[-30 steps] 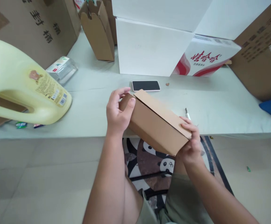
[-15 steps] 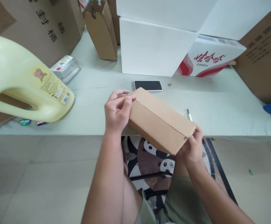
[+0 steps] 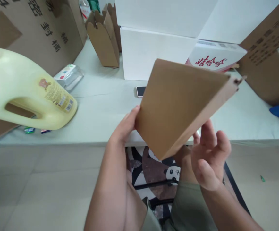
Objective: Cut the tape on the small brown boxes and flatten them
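A flat brown cardboard box (image 3: 178,102) is tipped up on edge in front of me, its broad face toward the camera. My left hand (image 3: 123,128) grips its lower left side, with the fingers hidden behind the box. My right hand (image 3: 210,154) is below the box's lower right edge, palm turned toward it and fingers spread; the fingertips are at or just under that edge. A black phone (image 3: 140,91) lies on the pale table (image 3: 101,109), mostly hidden behind the box.
A big yellow jug (image 3: 21,93) lies on its side at the left, by a clear packet (image 3: 68,75). Brown cartons (image 3: 40,29), a small open carton (image 3: 104,35), white boxes (image 3: 149,54) and a red-and-white box (image 3: 214,59) line the back. A panda mat (image 3: 158,166) lies underfoot.
The box has been lifted and swung from lying low between both hands to standing up on edge. My right hand let go of its right end and opened below it.
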The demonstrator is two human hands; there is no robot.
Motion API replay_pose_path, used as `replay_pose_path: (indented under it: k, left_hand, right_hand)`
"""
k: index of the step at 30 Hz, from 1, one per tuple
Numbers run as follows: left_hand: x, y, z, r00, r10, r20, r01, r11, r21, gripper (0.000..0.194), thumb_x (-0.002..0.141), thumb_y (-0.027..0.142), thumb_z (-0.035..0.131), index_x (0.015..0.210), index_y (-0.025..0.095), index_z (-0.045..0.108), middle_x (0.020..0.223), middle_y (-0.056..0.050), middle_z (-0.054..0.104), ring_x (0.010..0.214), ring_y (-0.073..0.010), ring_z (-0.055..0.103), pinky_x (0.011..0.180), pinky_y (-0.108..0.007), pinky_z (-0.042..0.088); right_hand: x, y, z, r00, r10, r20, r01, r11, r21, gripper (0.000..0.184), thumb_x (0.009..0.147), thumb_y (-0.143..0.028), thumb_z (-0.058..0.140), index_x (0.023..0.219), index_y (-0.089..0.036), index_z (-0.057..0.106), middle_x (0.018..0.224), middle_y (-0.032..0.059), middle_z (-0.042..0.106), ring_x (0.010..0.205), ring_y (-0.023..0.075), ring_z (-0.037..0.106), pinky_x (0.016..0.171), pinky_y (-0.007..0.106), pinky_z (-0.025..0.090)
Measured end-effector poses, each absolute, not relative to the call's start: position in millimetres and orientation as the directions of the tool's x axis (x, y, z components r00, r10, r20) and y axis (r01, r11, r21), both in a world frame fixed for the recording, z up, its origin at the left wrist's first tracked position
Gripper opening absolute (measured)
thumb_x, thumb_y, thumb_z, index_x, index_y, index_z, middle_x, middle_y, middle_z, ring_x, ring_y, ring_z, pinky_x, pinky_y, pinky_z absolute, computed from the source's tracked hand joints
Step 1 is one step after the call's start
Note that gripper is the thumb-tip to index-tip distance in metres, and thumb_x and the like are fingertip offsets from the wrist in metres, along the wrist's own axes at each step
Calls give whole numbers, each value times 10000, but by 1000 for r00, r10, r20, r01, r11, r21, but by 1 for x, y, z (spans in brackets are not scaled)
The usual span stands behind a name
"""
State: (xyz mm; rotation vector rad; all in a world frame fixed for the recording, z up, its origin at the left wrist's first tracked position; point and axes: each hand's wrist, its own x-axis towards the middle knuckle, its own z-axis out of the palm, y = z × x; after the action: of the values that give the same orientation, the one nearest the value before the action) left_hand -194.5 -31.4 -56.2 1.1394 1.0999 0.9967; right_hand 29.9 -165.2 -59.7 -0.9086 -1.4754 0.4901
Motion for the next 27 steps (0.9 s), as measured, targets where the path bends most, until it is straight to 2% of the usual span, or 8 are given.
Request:
replay_pose_path:
  k: [5,8,10,14,17,20,23,27]
  left_hand:
    - [-189,-40,-52,360,863,-353,210,294,933,747,859,887,430,934,204,723,765,-60,687,679,-194,612,582,-299,503]
    - [-189,-40,-57,351,850,-392,271,308,912,654,896,827,470,1093,263,737,950,-58,765,714,-191,663,545,-283,528]
    - [-188,-39,-66,427,842,-328,266,230,936,566,953,749,456,1148,298,737,1012,-53,795,683,-192,700,502,-289,537]
    - [-183,-35,-82,576,770,-274,420,9,908,364,1004,501,484,967,255,749,749,-44,771,560,-211,702,430,-302,496]
    - [-179,-32,-81,454,862,-226,548,-70,834,247,953,371,563,1053,236,745,844,-80,796,710,-257,758,570,-348,573]
    - [-177,-30,-69,252,955,157,443,-258,858,399,993,419,531,1319,230,663,1301,-151,738,1130,-294,734,847,-422,622]
    - [-173,-31,-61,200,868,454,296,-495,817,446,1015,511,521,1333,234,665,1556,-138,569,1466,-288,520,1163,-479,489]
    - [-163,-31,-65,273,841,467,248,-531,811,468,1027,560,491,1289,230,695,1631,-144,477,1531,-282,446,1240,-476,414]
  right_hand:
    - [40,-159,-45,50,774,631,502,526,-686,566,973,-307,587,1528,-378,504,1714,9,381,1634,308,243,1318,639,222]
    - [46,-157,-43,39,831,555,591,429,-683,527,982,-326,597,1507,-323,550,1648,62,486,1592,336,347,1298,646,271]
    - [48,-155,-46,90,844,528,601,377,-705,502,997,-352,581,1498,-323,564,1615,69,528,1574,331,382,1291,648,285]
    - [49,-147,-61,170,804,570,533,411,-739,348,1013,-360,552,1321,-320,709,1542,62,597,1556,332,412,1290,671,269]
    - [47,-138,-70,133,808,574,545,424,-723,258,975,-315,617,1182,-314,772,1472,67,645,1511,341,476,1266,688,312]
    - [43,-128,-70,86,806,586,542,456,-706,237,948,-288,651,1139,-320,787,1401,68,684,1420,326,575,1260,677,341]
    - [37,-122,-66,48,818,573,518,470,-715,201,944,-304,656,1090,-315,795,1335,66,713,1346,305,631,1264,658,349]
    - [43,-121,-66,39,846,532,470,454,-757,305,991,-437,565,1198,-305,746,1426,81,654,1410,309,565,1227,628,393]
